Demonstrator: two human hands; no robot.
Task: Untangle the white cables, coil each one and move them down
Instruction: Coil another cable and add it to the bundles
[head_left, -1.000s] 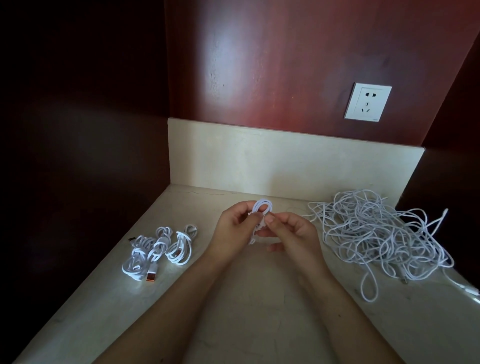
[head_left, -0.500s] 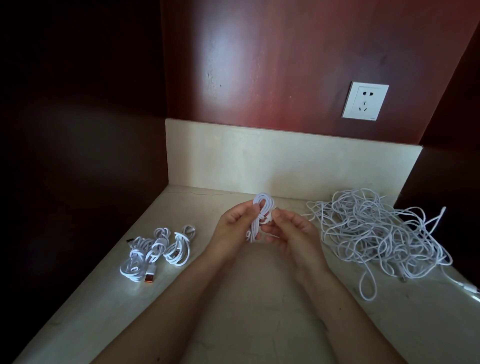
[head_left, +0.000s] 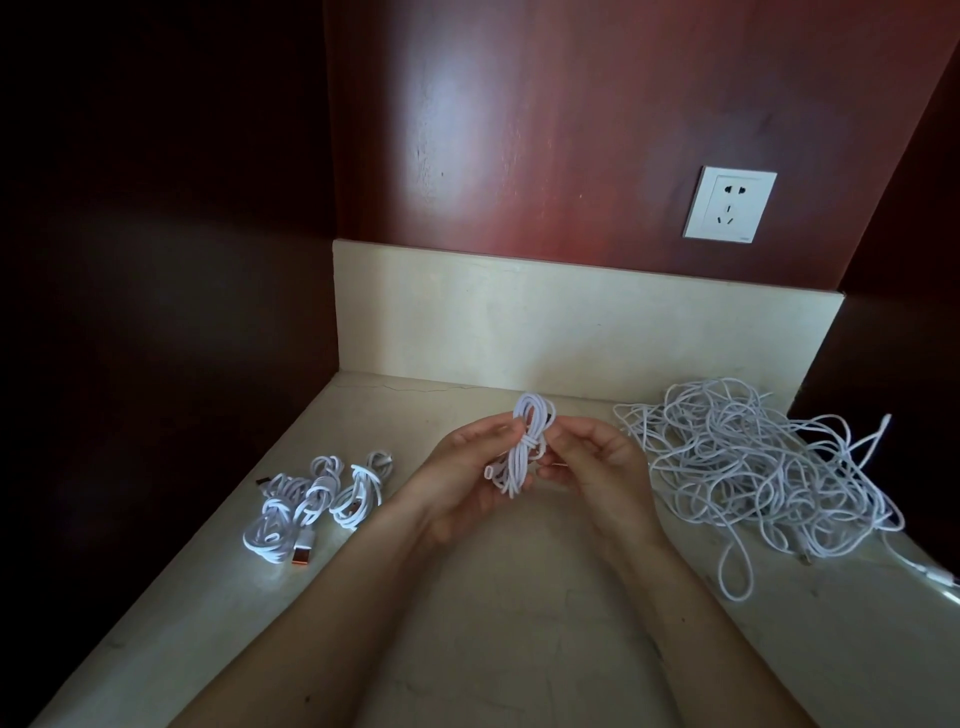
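Note:
A small coiled white cable (head_left: 525, 446) stands upright between both hands, above the middle of the beige counter (head_left: 498, 613). My left hand (head_left: 467, 467) grips the coil's left side with its fingers curled around the strands. My right hand (head_left: 592, 462) pinches the coil's wrapped waist from the right. A large tangle of white cables (head_left: 753, 467) lies on the counter to the right. Several coiled cables (head_left: 311, 504) with copper-coloured plugs lie at the left.
A beige backsplash (head_left: 571, 322) and a dark red wall close off the back, with a white wall socket (head_left: 730, 203) at the upper right. Dark side panels stand on both sides. A loose cable end (head_left: 935, 574) trails toward the counter's right edge.
The coil has been turned and lifted a little, so more of its length shows between my hands. My hands have spread slightly apart. The tangle and the coiled cables have not moved.

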